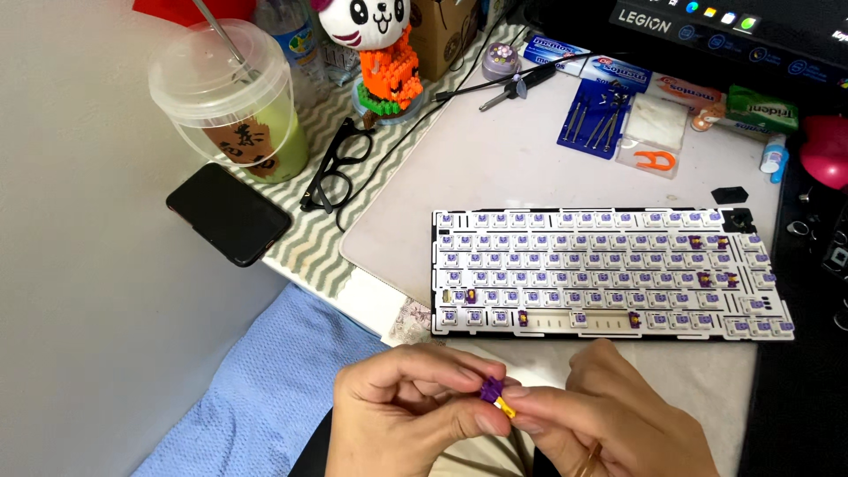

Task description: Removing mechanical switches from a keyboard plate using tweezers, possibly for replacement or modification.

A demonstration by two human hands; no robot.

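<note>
Pinching a small purple key switch (491, 389) with a yellow part on its near side, I am holding it between the fingertips of my left hand (408, 415) and my right hand (609, 420), both closed on it, near the bottom edge of the view and just in front of the desk.

Beyond my hands, the keyboard plate (609, 272) is lying flat on the pale desk mat (495, 168), with no keycaps on it. I am judging the switch work as well along: nearly every socket is showing a white-and-purple switch, while a few positions are looking darker and the far right corner is sitting open and black.

Farther off, a blue tool pouch (594, 113) is lying past the plate, black glasses (340, 163) and a black phone (228, 214) to the left, and an iced drink cup (231, 99) at far left.

My fingers are hiding most of the switch, so I cannot tell its pins; my wrists are cut off.
</note>
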